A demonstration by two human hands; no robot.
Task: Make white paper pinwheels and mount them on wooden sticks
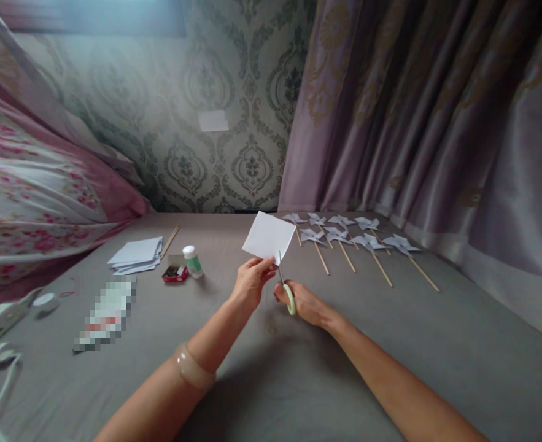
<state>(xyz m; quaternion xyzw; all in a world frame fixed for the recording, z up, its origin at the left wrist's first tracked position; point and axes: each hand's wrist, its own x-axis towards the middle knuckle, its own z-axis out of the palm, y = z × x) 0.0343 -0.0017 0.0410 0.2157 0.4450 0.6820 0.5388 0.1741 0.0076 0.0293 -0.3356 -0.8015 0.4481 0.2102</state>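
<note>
A square sheet of white paper (269, 234) is pinched by its near corner in my left hand (251, 281), raised above the grey bed surface. My right hand (304, 302) grips a pair of scissors (290, 299) with pale green handles. The scissor blades point away from me and meet the paper's near corner, close to my left fingertips. Whether the blades have cut into the sheet is too small to tell. To the right lie several white paper pinwheels (371, 243) on wooden sticks, in two rows.
At left are a stack of white paper (137, 253), wooden sticks (170, 240), a small red box (175, 274) of dark bits and a green-labelled bottle (192, 261). A blurred packet (107, 314) and a power strip (3, 320) lie nearer. Curtains (372, 110) border the right.
</note>
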